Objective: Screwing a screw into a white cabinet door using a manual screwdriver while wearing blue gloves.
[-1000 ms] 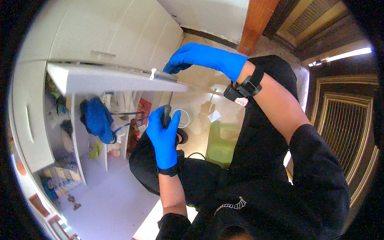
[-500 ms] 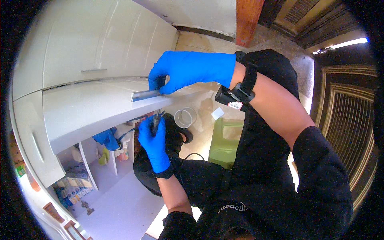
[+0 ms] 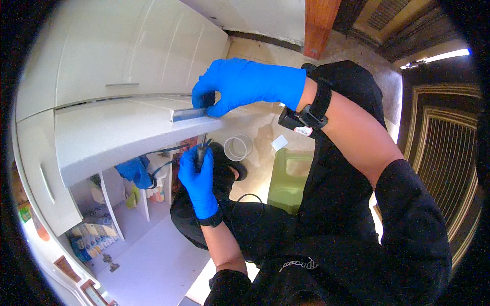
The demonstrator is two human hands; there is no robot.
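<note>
My right hand (image 3: 252,84), in a blue glove, is closed with thumb and fingers on a silver bar handle (image 3: 188,114). The handle lies along the upper side of a white cabinet door (image 3: 109,140) that sticks out toward me. Below the door's edge my left hand (image 3: 196,182), also gloved in blue, is wrapped around the dark grip of a screwdriver (image 3: 201,151). Its thin metal shaft points up at the door's lower side. Where the tip meets the door, I cannot tell.
Under the door, an open cabinet holds several packets (image 3: 94,239) and a blue cloth (image 3: 133,172). A green plastic stool (image 3: 286,191), a white card (image 3: 279,143) and a clear round container (image 3: 236,149) are on the floor. A wooden post (image 3: 321,28) stands at the back.
The screwdriver has come more upright in my left hand, with its shaft pointing up. My right hand stays on the bar handle. The whole view has shifted slightly.
</note>
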